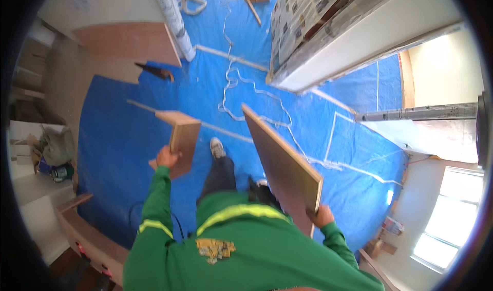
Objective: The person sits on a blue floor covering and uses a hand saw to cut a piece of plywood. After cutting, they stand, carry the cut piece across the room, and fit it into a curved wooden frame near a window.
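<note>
My left hand (167, 158) grips the near edge of a short wooden piece (186, 143), which looks like boards joined at a corner. It hangs tilted beside my left leg. On the other side, my right hand (322, 216) has its fingers wrapped round the lower edge of a long, flat wooden panel (280, 160). The panel slants away from me, its pale edge facing up. Both pieces are held above the blue floor sheet (118, 137), apart from each other. Part of each hand's grip is hidden behind the wood.
A handsaw (155, 71) lies on the sheet ahead to the left, near a leaning wooden board (128, 40). A white cord (226, 93) snakes over the floor ahead. At the right stands a wrapped wall end (328, 39). A low wooden piece (87, 234) lies near left.
</note>
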`<action>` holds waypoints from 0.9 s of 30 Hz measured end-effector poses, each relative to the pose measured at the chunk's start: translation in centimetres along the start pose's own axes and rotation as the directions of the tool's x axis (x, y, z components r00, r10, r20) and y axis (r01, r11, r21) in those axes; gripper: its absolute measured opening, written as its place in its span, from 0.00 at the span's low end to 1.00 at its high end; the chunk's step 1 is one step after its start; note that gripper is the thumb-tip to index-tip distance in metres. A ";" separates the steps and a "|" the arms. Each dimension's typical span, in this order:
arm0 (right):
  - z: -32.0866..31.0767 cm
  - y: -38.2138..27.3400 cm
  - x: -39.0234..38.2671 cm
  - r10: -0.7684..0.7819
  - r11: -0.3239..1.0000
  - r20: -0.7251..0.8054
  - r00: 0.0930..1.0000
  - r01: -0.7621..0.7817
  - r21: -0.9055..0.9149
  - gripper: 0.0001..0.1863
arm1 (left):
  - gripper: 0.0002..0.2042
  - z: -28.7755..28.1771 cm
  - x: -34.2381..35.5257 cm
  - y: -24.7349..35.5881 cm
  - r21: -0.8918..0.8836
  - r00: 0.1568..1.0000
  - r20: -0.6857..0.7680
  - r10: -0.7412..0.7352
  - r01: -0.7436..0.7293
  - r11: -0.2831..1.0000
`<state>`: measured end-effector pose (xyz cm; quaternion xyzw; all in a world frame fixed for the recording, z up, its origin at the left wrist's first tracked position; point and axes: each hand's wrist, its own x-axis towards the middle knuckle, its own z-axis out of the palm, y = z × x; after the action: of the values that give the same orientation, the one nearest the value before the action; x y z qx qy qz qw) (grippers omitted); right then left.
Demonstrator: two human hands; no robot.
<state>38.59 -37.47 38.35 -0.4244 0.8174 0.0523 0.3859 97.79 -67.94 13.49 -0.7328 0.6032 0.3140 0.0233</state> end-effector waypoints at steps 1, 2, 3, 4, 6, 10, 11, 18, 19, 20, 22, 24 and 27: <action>-1.4 -2.1 -0.3 0.029 0.998 -0.009 1.000 -0.030 -0.054 0.16 | 0.30 -0.6 1.0 -0.9 -0.022 0.996 0.068 -0.052 0.054 0.998; -3.1 -4.1 0.0 -0.026 0.997 -0.017 1.000 0.028 0.075 0.15 | 0.30 -1.2 2.0 -1.4 -0.023 0.990 0.126 -0.062 0.066 0.998; -4.5 -6.3 0.8 -0.060 0.985 -0.030 0.998 0.064 0.161 0.15 | 0.30 -2.0 3.8 -1.4 -0.013 0.987 0.152 -0.055 0.057 0.998; -5.7 -8.4 1.5 -0.121 0.978 -0.088 0.989 0.134 0.162 0.14 | 0.31 -2.9 5.3 -1.3 0.011 0.984 0.169 -0.050 0.049 0.999; -7.9 -12.3 2.9 -0.185 0.969 -0.180 0.966 0.211 0.133 0.13 | 0.31 -4.8 7.8 -0.3 -0.039 0.977 0.215 -0.001 0.010 0.999; -11.2 -19.9 6.9 -0.199 0.941 -0.290 0.936 0.266 0.210 0.11 | 0.31 -8.8 12.9 4.7 -0.080 0.966 0.233 0.115 -0.099 0.992; -12.0 -21.6 8.1 -0.254 0.913 -0.336 0.907 0.339 0.226 0.11 | 0.30 -9.8 14.3 6.3 -0.062 0.964 0.230 0.134 -0.123 0.990; -18.7 -30.1 18.2 -0.384 0.859 -0.431 0.817 0.487 0.159 0.12 | 0.28 -17.1 26.7 19.0 -0.033 0.939 0.175 0.295 -0.294 0.955; -19.4 -31.2 20.0 -0.402 0.862 -0.464 0.790 0.497 0.098 0.12 | 0.28 -18.3 28.7 21.0 -0.032 0.937 0.157 0.312 -0.311 0.950; -20.4 -32.1 21.7 -0.385 0.854 -0.435 0.814 0.493 0.166 0.12 | 0.28 -19.6 30.6 23.1 -0.019 0.931 0.156 0.329 -0.330 0.944; -22.2 -33.9 24.8 -0.325 0.859 -0.359 0.875 0.432 0.274 0.12 | 0.28 -22.1 34.3 27.3 0.029 0.924 0.149 0.351 -0.359 0.933; -24.1 -35.8 28.0 -0.284 0.880 -0.319 0.904 0.378 0.288 0.12 | 0.28 -24.8 38.1 31.5 0.000 0.910 0.150 0.386 -0.390 0.921; -26.4 -38.5 32.1 -0.307 0.879 -0.314 0.898 0.395 0.268 0.14 | 0.29 -29.2 43.5 36.8 0.029 0.896 0.139 0.422 -0.429 0.903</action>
<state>40.35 -93.74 44.43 -0.5002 0.7669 -0.2111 0.3421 80.62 -127.82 28.31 -0.5604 0.7550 0.3403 0.0145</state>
